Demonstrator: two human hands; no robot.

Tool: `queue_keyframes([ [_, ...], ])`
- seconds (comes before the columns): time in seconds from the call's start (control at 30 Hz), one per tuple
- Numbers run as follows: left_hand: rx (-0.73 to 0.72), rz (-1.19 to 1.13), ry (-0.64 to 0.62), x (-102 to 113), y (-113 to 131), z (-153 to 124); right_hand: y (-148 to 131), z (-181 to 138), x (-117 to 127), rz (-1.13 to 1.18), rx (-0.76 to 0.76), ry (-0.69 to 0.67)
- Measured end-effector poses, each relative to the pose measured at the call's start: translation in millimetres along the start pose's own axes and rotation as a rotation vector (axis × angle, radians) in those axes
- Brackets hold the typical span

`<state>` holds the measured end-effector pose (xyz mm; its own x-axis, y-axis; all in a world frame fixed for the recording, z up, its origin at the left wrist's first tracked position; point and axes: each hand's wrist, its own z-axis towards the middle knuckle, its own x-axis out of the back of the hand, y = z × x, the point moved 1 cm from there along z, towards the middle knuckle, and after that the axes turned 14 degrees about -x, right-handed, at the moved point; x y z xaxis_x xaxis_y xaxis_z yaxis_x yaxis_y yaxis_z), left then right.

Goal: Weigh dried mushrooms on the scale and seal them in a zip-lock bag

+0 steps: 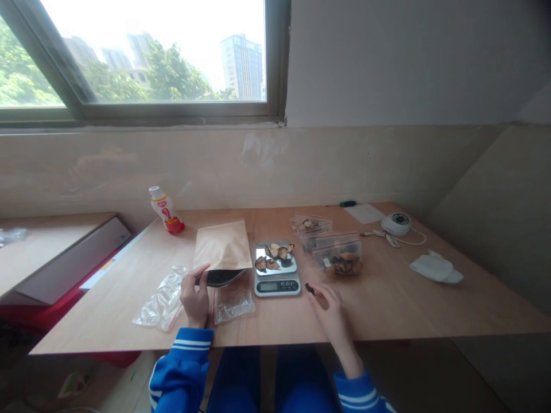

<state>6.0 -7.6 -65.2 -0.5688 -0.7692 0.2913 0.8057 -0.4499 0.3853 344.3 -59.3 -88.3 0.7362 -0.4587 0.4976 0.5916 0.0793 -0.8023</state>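
The right hand (329, 307) pinches 1 dark dried piece (310, 288) just right of the scale (276, 269); the left hand (196, 295) grips the paper bag's (222, 248) open mouth. A loose pinch could drop the piece onto the surface (387, 298), or the bag could sag shut.

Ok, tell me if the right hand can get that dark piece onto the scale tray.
Probably yes. The right hand pinches the dark piece just beside the scale; nothing lies between, and part of the tray shows bare.
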Motion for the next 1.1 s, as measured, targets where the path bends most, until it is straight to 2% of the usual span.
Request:
queue_keyframes([
  [0.1,-0.009,0.014,0.015,0.0,-1.1,0.0,-15.9,14.4,-4.8,-0.018,0.012,-0.054],
  [0.23,-0.004,0.017,0.015,0.8,-0.9,-0.3,-30.6,41.2,-18.2,-0.051,0.102,-0.108],
  [0.33,0.014,0.012,-0.003,1.5,-0.1,-0.6,-32.7,57.0,-30.9,-0.094,0.172,-0.151],
  [0.47,-0.003,-0.004,-0.013,1.7,0.6,-0.8,-31.1,66.3,-39.0,-0.122,0.189,-0.194],
  [0.7,-0.028,-0.031,-0.015,1.3,-0.2,-0.4,-27.7,40.8,-25.5,-0.045,0.090,-0.099],
  [0.83,-0.008,-0.051,-0.021,2.1,1.8,0.6,-36.7,25.8,-17.6,-0.002,0.050,-0.110],
  [0.97,0.009,-0.062,-0.010,2.0,3.1,1.1,-69.3,12.8,-17.0,0.094,0.020,-0.265],
  [1.1,0.024,-0.058,0.011,1.4,3.3,1.1,-119.5,-11.9,-41.3,0.260,0.083,-0.488],
])
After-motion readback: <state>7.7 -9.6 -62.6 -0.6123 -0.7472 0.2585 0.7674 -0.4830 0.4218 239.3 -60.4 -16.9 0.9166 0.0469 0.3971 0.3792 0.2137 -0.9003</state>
